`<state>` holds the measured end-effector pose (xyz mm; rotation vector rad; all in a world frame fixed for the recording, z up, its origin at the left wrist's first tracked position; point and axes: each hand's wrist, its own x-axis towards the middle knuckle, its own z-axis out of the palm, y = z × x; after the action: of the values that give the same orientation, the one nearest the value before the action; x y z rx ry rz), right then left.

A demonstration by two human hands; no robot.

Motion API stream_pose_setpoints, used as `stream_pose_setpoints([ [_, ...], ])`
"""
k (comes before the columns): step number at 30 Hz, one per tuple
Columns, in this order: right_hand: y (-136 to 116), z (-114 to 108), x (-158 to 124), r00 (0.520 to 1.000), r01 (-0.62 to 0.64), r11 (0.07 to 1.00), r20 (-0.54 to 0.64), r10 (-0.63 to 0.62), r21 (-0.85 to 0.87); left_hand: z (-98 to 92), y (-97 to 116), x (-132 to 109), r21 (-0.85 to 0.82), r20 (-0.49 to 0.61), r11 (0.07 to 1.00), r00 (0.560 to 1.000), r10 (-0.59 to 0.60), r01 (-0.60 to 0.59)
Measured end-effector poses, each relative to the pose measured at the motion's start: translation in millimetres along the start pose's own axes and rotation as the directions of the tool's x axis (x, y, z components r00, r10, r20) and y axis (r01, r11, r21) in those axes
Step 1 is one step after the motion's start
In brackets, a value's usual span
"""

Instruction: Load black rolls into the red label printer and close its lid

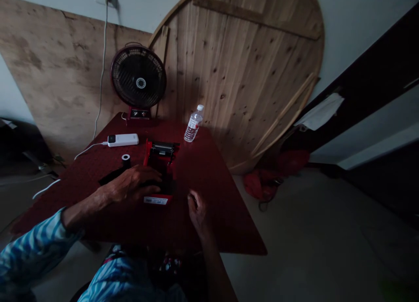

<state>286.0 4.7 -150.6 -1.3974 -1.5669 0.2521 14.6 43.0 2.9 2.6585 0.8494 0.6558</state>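
Observation:
A small red and black device [159,164] with its lid raised sits on the dark red table [209,180]. My left hand [132,184] rests flat on the device's near left side, fingers spread over it. My right hand [196,208] lies on the table to the right of the device, fingers curled; whether it holds anything small is too dark to tell. A white label [155,200] shows on the device's front edge. A small black roll [125,160] stands just left of the device.
A white power bank [123,139] with a cable lies at the back left. A clear water bottle [194,124] stands at the back. A black table fan [138,80] stands at the far edge. A round wooden tabletop [248,75] leans against the wall. Red bags [265,184] lie on the floor.

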Motion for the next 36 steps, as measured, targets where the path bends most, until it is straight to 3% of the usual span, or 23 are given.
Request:
stream_pose_setpoints([
  [2,2,1,0,1.0,0.005,1.0,-0.017,-0.005,-0.002,-10.5,-3,8,-0.014,-0.129,0.999,0.99,-0.053,0.052],
  [5,5,4,-1,0.999,0.009,1.0,-0.045,-0.01,-0.005,-27.2,-13,25,-0.047,-0.36,0.983,0.915,-0.182,0.177],
  [7,6,5,-1,0.998,0.01,1.0,-0.056,-0.011,-0.011,-33.9,-22,34,-0.073,-0.448,0.971,0.862,-0.237,0.229],
  [9,5,4,-2,0.998,0.011,1.0,-0.062,-0.012,-0.014,-35.1,-28,38,-0.09,-0.474,0.964,0.841,-0.262,0.25],
  [12,4,4,-1,0.998,0.013,1.0,-0.06,-0.014,-0.012,-28.2,-23,28,-0.111,-0.471,0.965,0.842,-0.263,0.24],
  [16,4,4,0,0.999,0.024,1.0,-0.048,-0.024,0.016,-10.0,0,0,-0.037,-0.283,0.993,0.952,-0.117,0.111],
  [18,4,4,0,0.999,0.026,0.999,-0.045,-0.025,0.025,1.0,9,-9,0.042,-0.177,0.997,0.983,-0.049,0.058],
  [23,2,3,0,0.999,0.023,1.0,-0.036,-0.022,0.016,20.9,12,-13,0.171,-0.175,0.982,0.983,-0.054,0.085],
  [29,3,2,0,0.999,0.014,1.0,-0.041,-0.014,0.003,20.1,14,-15,0.247,-0.145,0.968,0.989,-0.009,0.045],
  [36,-5,0,11,0.999,-0.047,0.998,0.015,0.046,0.047,28.9,18,-22,0.237,-0.206,0.971,0.978,0.038,0.012],
])
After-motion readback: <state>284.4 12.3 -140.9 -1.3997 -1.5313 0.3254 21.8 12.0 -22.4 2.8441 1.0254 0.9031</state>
